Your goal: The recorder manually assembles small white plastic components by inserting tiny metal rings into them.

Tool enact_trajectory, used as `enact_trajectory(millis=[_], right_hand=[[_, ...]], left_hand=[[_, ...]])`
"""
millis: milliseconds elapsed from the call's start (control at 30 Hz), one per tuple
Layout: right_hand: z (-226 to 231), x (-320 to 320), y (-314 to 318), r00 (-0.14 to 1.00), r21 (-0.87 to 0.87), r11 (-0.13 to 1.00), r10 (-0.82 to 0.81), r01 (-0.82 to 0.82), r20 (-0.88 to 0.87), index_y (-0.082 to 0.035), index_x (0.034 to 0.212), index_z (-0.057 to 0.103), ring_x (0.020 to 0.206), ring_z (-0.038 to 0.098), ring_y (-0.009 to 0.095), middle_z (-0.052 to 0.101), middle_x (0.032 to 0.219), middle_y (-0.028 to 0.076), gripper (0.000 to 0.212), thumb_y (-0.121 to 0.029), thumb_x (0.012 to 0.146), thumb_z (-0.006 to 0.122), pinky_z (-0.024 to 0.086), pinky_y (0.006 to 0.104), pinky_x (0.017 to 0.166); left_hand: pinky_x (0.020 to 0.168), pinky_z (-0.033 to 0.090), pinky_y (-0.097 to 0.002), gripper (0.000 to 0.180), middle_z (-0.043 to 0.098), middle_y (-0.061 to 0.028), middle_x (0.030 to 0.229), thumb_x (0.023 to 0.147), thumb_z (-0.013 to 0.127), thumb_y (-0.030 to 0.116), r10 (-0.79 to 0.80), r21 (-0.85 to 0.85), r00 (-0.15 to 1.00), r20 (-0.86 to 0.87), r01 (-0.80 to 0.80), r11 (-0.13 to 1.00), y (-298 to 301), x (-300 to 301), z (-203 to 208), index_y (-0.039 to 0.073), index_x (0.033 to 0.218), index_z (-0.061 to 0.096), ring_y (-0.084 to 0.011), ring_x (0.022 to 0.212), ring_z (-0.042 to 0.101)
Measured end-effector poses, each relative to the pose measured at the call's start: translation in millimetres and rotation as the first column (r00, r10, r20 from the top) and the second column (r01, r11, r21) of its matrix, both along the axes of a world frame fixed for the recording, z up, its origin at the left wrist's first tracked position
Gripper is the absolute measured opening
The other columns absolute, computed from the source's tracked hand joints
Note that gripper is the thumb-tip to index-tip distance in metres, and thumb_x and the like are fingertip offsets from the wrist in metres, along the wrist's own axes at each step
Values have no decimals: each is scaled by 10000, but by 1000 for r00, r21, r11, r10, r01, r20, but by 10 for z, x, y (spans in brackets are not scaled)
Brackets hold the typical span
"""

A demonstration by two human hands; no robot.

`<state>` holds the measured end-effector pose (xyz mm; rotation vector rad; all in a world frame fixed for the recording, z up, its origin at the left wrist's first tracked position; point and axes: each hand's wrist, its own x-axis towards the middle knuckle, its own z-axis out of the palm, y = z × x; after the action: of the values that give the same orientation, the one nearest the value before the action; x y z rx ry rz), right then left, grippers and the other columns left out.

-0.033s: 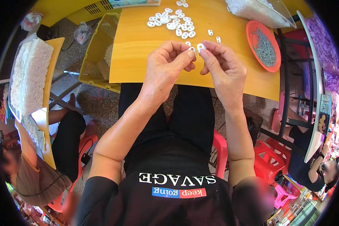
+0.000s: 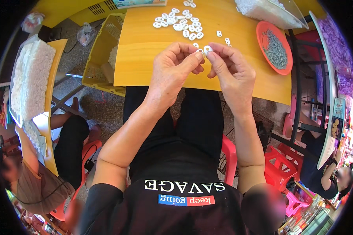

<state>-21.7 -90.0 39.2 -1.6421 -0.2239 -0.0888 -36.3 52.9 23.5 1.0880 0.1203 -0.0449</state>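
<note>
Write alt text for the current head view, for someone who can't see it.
A person's bare hands pinch small white pieces with holes, close together above a yellow table. Farther back lie loose white ovals; to the right, an orange-red bowl holds thin grey metal-looking pins.

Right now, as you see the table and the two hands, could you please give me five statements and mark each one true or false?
1. The left hand holds a white piece. True.
2. The right hand is empty. False: the right hand holds another white piece.
3. The red bowl contains grey pieces. True.
4. The yellow crate is right of the table. False: the crate is left of it.
5. The white pile lies on the table. True.
</note>
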Motion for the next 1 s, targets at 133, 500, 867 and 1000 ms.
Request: enact_trajectory(millis=[133, 500, 867, 1000], right_hand=[[-30, -6, 21, 1000, 4, 1000, -3, 3, 18, 19, 1050, 660, 656, 580, 50, 663, 844, 33, 177, -50, 887, 660, 488, 193, 572], [-71, -26, 18, 999, 20, 999, 39, -39, 27, 39, 1066, 660, 646, 565, 67, 649, 854, 40, 181, -23, 897, 640, 488, 208, 598], [41, -4, -7, 970, 401, 908, 195, -123, -145, 38, 1150, 608, 633, 538, 73, 633, 872, 65, 260, -54, 909, 630, 506, 240, 599], [73, -69, 36, 933, 522, 834, 311, -176, -183, 32, 1246, 516, 611, 537, 75, 637, 891, 81, 381, -30, 891, 641, 510, 238, 588]], left_hand=[[696, 487, -240, 177, 641, -62, 826, 888, 665, 125, 2, -10, 1000, 8, -2, 1000, -8, 5, -3, -23, 963, 605, -107, 737, 612], [677, 514, -235, 165, 668, -82, 781, 873, 691, 104, 20, 14, 1000, 6, -20, 1000, 6, -22, -20, -40, 942, 653, -120, 702, 642], [797, 502, -254, 233, 667, -70, 982, 928, 618, 100, -71, 10, 984, 166, 71, 997, 115, -96, -34, -33, 1119, 631, -117, 852, 617], [932, 433, -292, 322, 554, -89, 1198, 980, 523, 247, -104, 202, 893, 438, 15, 979, 159, -85, -121, 4, 1170, 614, -160, 1068, 540]])
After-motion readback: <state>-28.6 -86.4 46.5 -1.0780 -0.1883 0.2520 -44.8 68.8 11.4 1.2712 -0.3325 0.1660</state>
